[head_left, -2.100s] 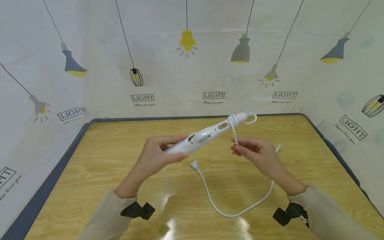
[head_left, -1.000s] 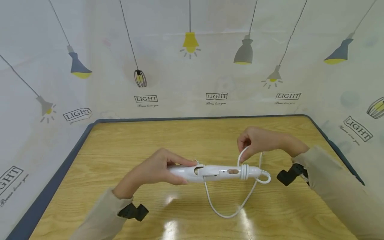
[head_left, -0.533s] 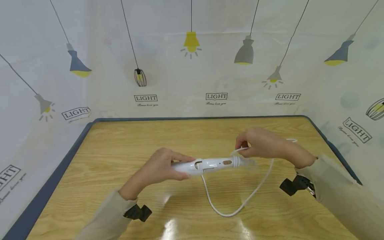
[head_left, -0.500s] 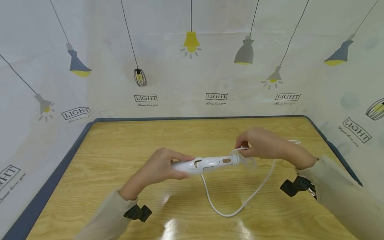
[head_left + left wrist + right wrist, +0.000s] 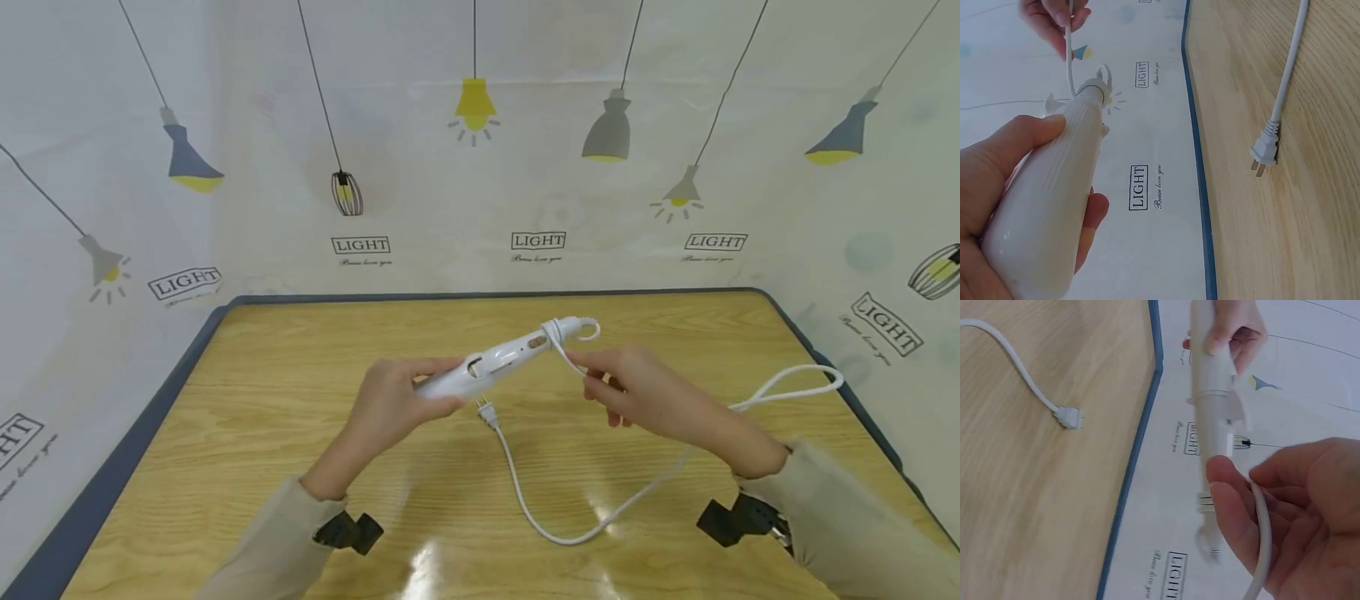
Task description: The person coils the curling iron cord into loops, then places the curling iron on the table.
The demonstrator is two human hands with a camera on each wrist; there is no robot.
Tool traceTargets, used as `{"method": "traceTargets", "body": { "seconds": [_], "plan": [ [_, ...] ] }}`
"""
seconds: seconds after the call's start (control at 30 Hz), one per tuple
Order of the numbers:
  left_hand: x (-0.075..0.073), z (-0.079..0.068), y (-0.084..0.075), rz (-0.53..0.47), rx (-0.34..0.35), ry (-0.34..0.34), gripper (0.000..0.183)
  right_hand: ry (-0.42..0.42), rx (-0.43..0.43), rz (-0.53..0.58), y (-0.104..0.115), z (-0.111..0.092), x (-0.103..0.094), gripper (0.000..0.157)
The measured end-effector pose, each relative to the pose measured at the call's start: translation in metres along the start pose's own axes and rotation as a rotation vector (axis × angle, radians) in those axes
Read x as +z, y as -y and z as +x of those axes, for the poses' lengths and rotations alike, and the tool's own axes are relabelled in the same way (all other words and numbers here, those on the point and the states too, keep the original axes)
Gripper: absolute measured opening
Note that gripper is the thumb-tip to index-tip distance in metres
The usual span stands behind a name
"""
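Note:
A white hair curler (image 5: 495, 360) is held above the table, tilted with its cord end up to the right. My left hand (image 5: 390, 396) grips its wide end, thumb below and fingers on top in the head view. Several turns of the white power cord (image 5: 573, 541) are wound round the handle near that cord end. Between thumb and fingers my right hand (image 5: 637, 392) pinches the cord just beside these turns, as the right wrist view also shows. The cord's two-pin plug (image 5: 1265, 147) lies on the table.
The wooden table (image 5: 300, 333) has a dark blue edge. Behind it stands a pale wall covering (image 5: 420, 183) printed with lamps. Slack cord runs in a curve across the table, and a loop of it sticks out past the right forearm.
The right hand has carried the cord round the handle, over the far side and back to the near side. The curler's cord end has dipped level and risen again. The left hand keeps its grip.

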State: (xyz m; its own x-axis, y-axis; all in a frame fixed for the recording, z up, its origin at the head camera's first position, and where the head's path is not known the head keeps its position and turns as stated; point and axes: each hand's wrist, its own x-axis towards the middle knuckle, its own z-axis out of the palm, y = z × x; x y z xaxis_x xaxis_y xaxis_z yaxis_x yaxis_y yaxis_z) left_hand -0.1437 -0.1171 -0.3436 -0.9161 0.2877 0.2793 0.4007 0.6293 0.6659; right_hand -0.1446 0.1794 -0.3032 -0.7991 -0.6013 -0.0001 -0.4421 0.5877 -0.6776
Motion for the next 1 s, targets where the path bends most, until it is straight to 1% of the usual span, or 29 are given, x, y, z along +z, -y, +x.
{"method": "traceTargets", "body": {
  "seconds": [0.07, 0.17, 0.23, 0.3, 0.37, 0.47, 0.6, 0.67, 0.7, 0.8, 0.83, 0.87, 0.9, 1.0],
  "plan": [
    [-0.002, 0.000, -0.001, -0.039, -0.022, -0.013, 0.044, -0.057, -0.001, 0.050, -0.004, -0.001, 0.006, 0.041],
    [-0.005, 0.001, -0.005, -0.140, -0.073, -0.015, 0.044, -0.177, 0.008, 0.150, -0.012, -0.002, 0.015, 0.038],
    [-0.007, 0.001, -0.007, -0.209, -0.104, -0.009, 0.044, -0.249, 0.010, 0.241, -0.019, -0.001, 0.021, 0.035],
    [-0.009, 0.002, -0.010, -0.275, -0.130, 0.003, 0.043, -0.298, 0.017, 0.359, -0.027, 0.000, 0.025, 0.033],
    [-0.010, 0.002, -0.012, -0.326, -0.147, 0.015, 0.043, -0.319, 0.033, 0.468, -0.035, 0.001, 0.027, 0.033],
    [-0.012, 0.002, -0.015, -0.409, -0.156, 0.045, 0.043, -0.317, 0.071, 0.607, -0.047, 0.005, 0.029, 0.033],
    [-0.012, 0.001, -0.016, -0.481, -0.135, 0.097, 0.042, -0.295, 0.082, 0.699, -0.061, 0.011, 0.029, 0.022],
    [-0.012, 0.000, -0.016, -0.503, -0.122, 0.124, 0.041, -0.280, 0.050, 0.727, -0.067, 0.014, 0.028, 0.016],
    [-0.012, -0.001, -0.016, -0.507, -0.116, 0.134, 0.041, -0.268, 0.026, 0.745, -0.070, 0.015, 0.027, 0.016],
    [-0.012, -0.003, -0.015, -0.525, -0.095, 0.167, 0.041, -0.244, -0.054, 0.727, -0.079, 0.019, 0.021, 0.019],
    [-0.012, -0.004, -0.015, -0.530, -0.088, 0.179, 0.042, -0.239, -0.067, 0.720, -0.081, 0.019, 0.018, 0.020],
    [-0.012, -0.004, -0.014, -0.534, -0.082, 0.192, 0.042, -0.232, -0.060, 0.716, -0.083, 0.020, 0.015, 0.021],
    [-0.013, -0.005, -0.014, -0.544, -0.078, 0.207, 0.042, -0.223, -0.056, 0.698, -0.084, 0.020, 0.011, 0.022],
    [-0.015, -0.007, -0.014, -0.563, -0.066, 0.253, 0.043, -0.200, -0.074, 0.586, -0.085, 0.020, 0.002, 0.025]
  ]
}}
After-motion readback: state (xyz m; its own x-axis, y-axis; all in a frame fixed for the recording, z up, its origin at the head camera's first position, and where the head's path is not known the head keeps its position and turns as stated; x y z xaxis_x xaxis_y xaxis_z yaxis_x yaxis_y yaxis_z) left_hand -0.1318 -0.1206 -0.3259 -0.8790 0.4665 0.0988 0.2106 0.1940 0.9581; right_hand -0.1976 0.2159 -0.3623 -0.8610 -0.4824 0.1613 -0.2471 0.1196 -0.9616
